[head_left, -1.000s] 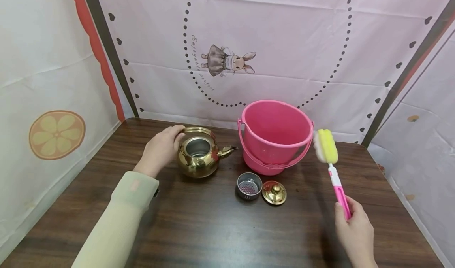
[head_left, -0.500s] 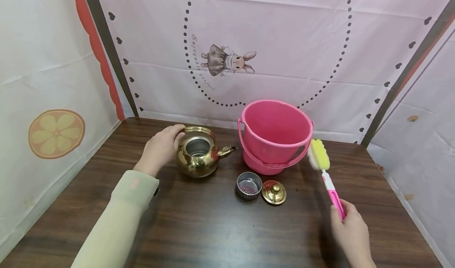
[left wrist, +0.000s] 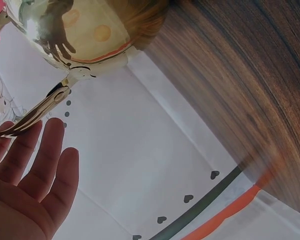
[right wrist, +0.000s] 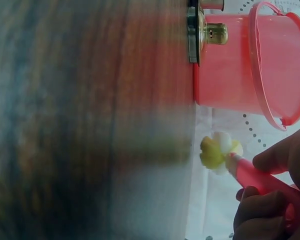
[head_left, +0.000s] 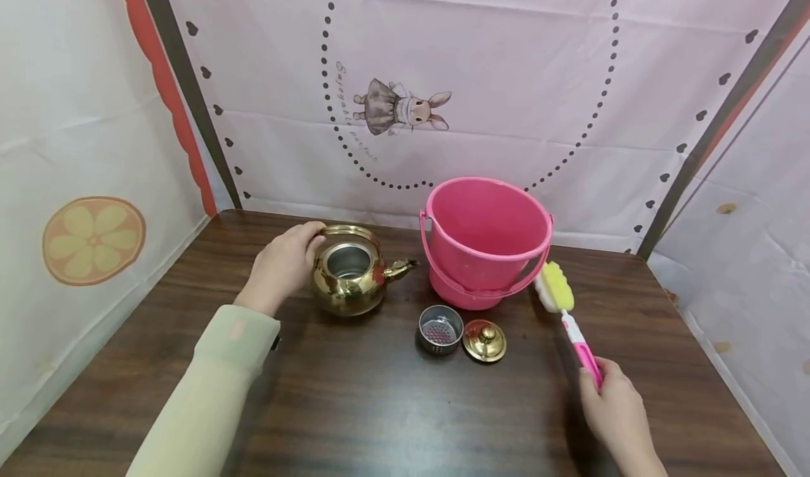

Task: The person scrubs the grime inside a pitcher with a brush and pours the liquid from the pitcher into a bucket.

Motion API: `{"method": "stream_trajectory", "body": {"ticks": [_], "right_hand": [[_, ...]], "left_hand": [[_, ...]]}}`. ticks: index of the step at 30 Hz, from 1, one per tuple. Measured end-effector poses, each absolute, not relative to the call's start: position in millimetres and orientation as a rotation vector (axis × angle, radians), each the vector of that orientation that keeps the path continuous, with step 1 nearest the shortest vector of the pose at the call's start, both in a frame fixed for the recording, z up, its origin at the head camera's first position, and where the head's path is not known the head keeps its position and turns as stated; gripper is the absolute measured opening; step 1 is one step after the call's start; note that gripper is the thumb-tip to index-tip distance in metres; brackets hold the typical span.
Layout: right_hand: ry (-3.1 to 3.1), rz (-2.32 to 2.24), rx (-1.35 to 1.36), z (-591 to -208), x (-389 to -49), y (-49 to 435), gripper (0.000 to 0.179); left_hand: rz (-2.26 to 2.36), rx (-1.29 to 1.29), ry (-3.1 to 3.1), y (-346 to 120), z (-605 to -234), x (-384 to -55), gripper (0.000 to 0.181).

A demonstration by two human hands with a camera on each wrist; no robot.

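Observation:
A shiny brass kettle (head_left: 349, 287) stands uncovered on the table, its spout toward the bucket. My left hand (head_left: 281, 266) pinches its arched handle (left wrist: 42, 107) near one end; in the left wrist view the other fingers are loosely bent. On the right, my right hand (head_left: 615, 405) grips the pink handle of a sponge bottle brush (head_left: 573, 328). Its yellow and white head (right wrist: 221, 152) is low beside the bucket; whether it touches the table I cannot tell. A round metal strainer (head_left: 440, 329) and the brass lid (head_left: 484, 340) sit between the hands.
A pink bucket (head_left: 477, 280) with its bail hanging in front stands at the table's back, right of the kettle. A printed cloth wall (head_left: 272, 55) encloses the wooden table (head_left: 380, 421) at the back and sides.
My right hand has moved left and slightly nearer me, bringing the brush head lower beside the bucket. The left hand and kettle have held still; the view has shifted slightly.

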State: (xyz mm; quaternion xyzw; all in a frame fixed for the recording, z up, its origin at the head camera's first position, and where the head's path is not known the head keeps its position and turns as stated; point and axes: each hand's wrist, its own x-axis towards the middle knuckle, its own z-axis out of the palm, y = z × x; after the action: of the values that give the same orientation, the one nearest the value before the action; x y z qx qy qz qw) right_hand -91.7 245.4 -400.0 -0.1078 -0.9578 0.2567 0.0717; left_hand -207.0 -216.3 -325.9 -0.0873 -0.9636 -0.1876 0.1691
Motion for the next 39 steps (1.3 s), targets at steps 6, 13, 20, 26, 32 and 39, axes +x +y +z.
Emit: {"method": "stream_trajectory", "body": {"ticks": [6,13,20,26,32,39], "right_hand": [[-2.941,0.742,-0.314,-399.2,-93.6,244.9,0.044],[-3.024,0.711,-0.378,-398.3,-93.9,244.8,0.045],[-3.105,0.656,-0.306,-397.7,-95.5,244.9,0.044],[-3.188,0.677,-0.346,-398.6,-95.7,245.6,0.046],[-3.257,0.733,-0.398,-400.6,-97.4,245.7,0.047],[-3.266,0.725,-0.361,-403.6,-96.7,247.7,0.046]], "left_hand": [[-0.535,-0.253,-2.734,-217.3,-326.4,-208.9,0.028],[-0.537,-0.250,-2.723,-217.0,-326.5,-208.0,0.028],[-0.545,-0.243,-2.732,-217.7,-326.0,-206.9,0.027],[-0.541,-0.251,-2.735,-218.3,-327.2,-208.3,0.028],[-0.535,-0.259,-2.721,-218.5,-327.4,-208.8,0.028],[-0.541,-0.255,-2.735,-219.0,-327.7,-208.3,0.028]]}}
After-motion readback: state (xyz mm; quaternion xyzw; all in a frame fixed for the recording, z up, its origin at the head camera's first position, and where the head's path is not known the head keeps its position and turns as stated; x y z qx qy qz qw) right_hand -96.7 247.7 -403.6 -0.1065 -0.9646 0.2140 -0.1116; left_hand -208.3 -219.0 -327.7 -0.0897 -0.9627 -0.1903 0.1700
